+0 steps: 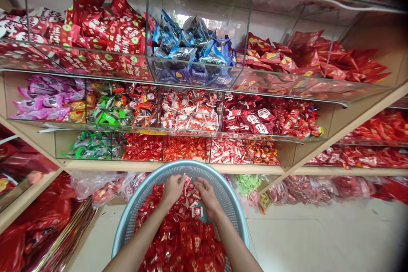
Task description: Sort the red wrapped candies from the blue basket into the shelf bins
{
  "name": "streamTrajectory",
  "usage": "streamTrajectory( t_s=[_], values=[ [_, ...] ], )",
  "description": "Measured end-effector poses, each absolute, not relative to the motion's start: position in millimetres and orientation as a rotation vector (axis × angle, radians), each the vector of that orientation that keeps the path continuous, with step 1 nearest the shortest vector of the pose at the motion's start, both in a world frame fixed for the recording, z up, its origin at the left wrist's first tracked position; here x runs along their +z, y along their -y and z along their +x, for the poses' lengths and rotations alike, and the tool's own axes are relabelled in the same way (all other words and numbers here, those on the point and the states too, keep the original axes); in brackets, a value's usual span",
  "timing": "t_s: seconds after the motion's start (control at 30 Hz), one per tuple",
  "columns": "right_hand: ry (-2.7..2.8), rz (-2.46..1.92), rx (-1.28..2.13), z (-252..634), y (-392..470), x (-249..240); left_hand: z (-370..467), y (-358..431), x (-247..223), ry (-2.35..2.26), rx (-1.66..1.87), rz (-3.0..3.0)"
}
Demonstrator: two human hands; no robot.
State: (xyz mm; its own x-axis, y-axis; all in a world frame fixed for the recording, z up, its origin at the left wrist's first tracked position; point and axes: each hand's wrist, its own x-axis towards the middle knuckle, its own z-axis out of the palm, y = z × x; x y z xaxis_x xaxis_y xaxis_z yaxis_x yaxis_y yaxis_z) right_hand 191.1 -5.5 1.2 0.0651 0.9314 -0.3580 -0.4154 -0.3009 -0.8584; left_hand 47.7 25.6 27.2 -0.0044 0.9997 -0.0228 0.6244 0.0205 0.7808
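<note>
A blue-green plastic basket (pixel 126 216) stands below the shelves, holding many small wrapped candies, glossy red ones (pixel 188 242) in front and red-and-white ones (pixel 196 211) toward the far side. Over the far part of the basket, my left hand (pixel 174 190) has its fingers closed at a red-and-white wrapped candy (pixel 188 179). Facing it across the candies is my right hand (pixel 206 195), its fingers loosely curved and apart. Nothing shows plainly in the right hand's grasp, though its inner side is partly hidden.
Behind the basket rise clear-fronted shelves with compartments of blue packets (pixel 191 46), red packets (pixel 102 29) and white-red candies (pixel 191 110). Bagged goods (pixel 312 189) lie under the bottom wooden ledge (pixel 121 165). Pale floor tiles (pixel 306 238) show at right.
</note>
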Motion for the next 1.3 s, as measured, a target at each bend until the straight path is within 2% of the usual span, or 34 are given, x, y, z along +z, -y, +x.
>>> streamTrajectory(
  t_s=[0.37, 0.5, 0.67, 0.9, 1.13, 1.3],
  values=[
    [0.511, -1.17, 1.549, 190, 6, 2, 53, -26, 33, -1.917, 0.505, 1.898],
    [0.413, -1.092, 1.605, 188, 6, 5, 51, -17, 38, -1.931, 0.57, 1.91],
    [0.379, -1.058, 1.631, 187, 8, 10, 66, 15, 33, -1.661, 0.718, 2.068],
    [0.409, -0.994, 1.751, 185, 15, 24, 75, 28, 20, -1.608, 0.712, 2.126],
    [0.498, -1.165, 1.683, 186, 15, 23, 37, 10, 35, -1.946, 0.645, 2.193],
    [0.492, -1.203, 1.651, 190, 10, 19, 26, -1, 31, -2.008, 0.559, 2.297]
  ],
)
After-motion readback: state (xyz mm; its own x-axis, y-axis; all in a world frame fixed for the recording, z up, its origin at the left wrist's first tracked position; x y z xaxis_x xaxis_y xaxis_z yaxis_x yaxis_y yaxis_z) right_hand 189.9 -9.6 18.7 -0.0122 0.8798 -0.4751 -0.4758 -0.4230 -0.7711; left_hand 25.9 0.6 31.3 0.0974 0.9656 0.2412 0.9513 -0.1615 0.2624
